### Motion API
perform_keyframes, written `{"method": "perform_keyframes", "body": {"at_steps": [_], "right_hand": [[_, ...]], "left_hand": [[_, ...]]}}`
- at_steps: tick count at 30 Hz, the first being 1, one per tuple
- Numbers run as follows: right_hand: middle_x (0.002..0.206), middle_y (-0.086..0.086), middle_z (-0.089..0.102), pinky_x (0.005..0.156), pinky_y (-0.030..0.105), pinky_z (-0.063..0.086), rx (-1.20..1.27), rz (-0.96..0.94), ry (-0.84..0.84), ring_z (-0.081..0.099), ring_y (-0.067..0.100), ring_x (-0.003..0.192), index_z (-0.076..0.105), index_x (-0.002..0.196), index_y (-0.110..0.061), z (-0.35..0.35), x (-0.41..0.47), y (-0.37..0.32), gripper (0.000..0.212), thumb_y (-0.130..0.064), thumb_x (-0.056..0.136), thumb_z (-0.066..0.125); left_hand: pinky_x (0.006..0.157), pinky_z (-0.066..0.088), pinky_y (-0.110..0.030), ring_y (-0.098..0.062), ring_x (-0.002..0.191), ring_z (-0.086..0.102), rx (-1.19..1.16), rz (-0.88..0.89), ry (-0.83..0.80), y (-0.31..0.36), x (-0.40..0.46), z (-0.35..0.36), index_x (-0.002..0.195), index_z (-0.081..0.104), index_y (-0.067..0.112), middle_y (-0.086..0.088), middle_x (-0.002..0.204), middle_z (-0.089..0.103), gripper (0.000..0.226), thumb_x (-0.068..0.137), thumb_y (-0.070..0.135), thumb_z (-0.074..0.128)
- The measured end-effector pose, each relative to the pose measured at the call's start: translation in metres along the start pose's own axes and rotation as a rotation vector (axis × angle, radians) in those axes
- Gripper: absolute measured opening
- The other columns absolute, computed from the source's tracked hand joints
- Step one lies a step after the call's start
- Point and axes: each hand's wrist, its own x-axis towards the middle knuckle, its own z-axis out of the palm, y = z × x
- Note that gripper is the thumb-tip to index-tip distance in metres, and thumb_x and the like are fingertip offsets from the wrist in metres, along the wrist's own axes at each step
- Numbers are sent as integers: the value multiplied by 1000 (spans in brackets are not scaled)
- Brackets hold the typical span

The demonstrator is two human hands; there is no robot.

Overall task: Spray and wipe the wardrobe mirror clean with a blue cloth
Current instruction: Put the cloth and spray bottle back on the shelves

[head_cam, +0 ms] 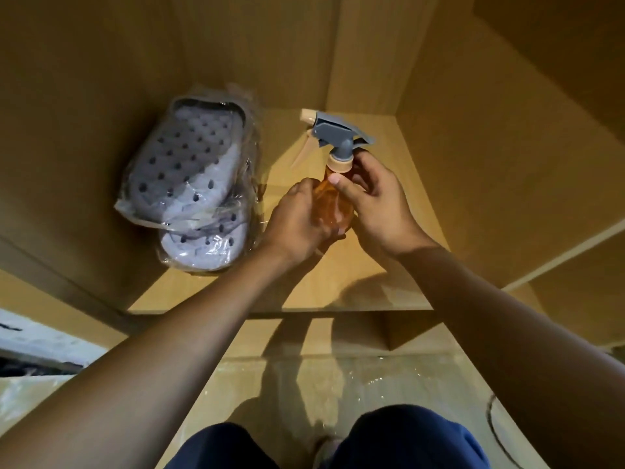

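Trouble is most likely to come from the grip on the orange spray bottle (pixel 329 201), which is held upright between both hands just above or on the wooden shelf (pixel 338 282) inside the wardrobe; contact with the shelf cannot be told. The left hand (pixel 297 225) is wrapped around the lower body of the bottle, fingers closed on it, and the right hand (pixel 375 204) is closed on the neck, with the thumb pressed just below the beige collar (pixel 340 162). The grey trigger head (pixel 338 130) points to the left, towards the bagged grey clogs (pixel 189 184) lying near by on the same shelf.

If the collar is being twisted, the head could be loosened, and liquid could be spilled over the shelf once the bottle is tilted. If the beige trigger lever (pixel 302 152) is caught by a finger, a burst could be sent onto the plastic bag or the wardrobe wall instead of the mirror. The plastic body looks smooth and possibly wet, so it could be let slip as it is passed to one hand.

Neither the mirror nor the blue cloth is seen in this view, so the spraying is judged not yet begun. A glossy, wet-looking patch is visible on the lower surface (pixel 372 384) near the knees, where footing could be lost.
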Motion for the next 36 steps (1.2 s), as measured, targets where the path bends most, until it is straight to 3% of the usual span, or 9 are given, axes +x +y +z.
{"method": "perform_keyframes", "body": {"at_steps": [9,13,18,22,25,28,29,32,36], "right_hand": [[108,3,68,82,13,47,-209,-72,-13,62,7,99,59,121,-10,-8,46,11,26,-15,95,61],[109,-2,67,86,15,46,-235,-77,-28,61,6,102,59,122,-13,-8,70,17,27,-16,95,61],[112,0,68,97,34,50,-202,-49,-41,62,12,108,59,123,-14,-10,88,24,29,-16,94,62],[118,2,66,101,34,49,-191,-23,-73,61,11,112,56,128,-11,-11,93,27,34,-15,95,61],[136,0,57,104,38,47,-119,62,-81,52,13,127,47,141,-18,-13,88,28,52,-22,93,65],[158,-5,32,92,24,47,-9,205,-102,32,12,140,22,153,-32,-19,69,18,80,-25,90,69],[160,-6,27,98,27,46,19,234,-96,28,12,143,19,154,-33,-20,62,12,84,-24,89,70],[159,-4,29,117,46,30,62,339,-42,29,10,142,22,154,-26,-19,32,-14,84,-18,87,72],[152,-12,36,115,47,33,70,485,-82,33,7,139,31,151,-26,-18,-24,-80,73,-16,90,69]], "left_hand": [[92,50,-40,-23,108,58,78,-69,-3,2,51,6,123,50,14,-5,118,62,71,66,31,87],[92,50,-39,-22,107,59,100,-83,-8,-1,72,4,123,50,14,-4,118,62,69,67,29,87],[91,52,-40,-21,105,61,85,-92,8,-2,87,4,122,51,14,-4,116,63,68,66,27,87],[92,51,-37,-21,107,59,84,-89,13,-2,88,6,123,50,13,-4,118,61,70,66,27,88],[94,48,-32,-21,116,55,29,-130,-17,0,86,4,134,41,13,-4,126,57,84,66,25,88],[104,40,-33,-25,132,41,-42,-213,-36,9,76,-3,149,22,13,-7,144,44,111,62,28,90],[106,37,-33,-25,135,37,-64,-246,-37,14,71,-6,150,20,14,-7,147,40,113,62,28,90],[107,38,-32,-22,133,41,-158,-336,-27,34,41,-21,148,26,14,-5,144,44,103,66,21,88],[102,43,-33,-25,127,47,-168,-369,-56,80,-19,-66,147,30,10,-11,139,50,89,74,14,81]]}}
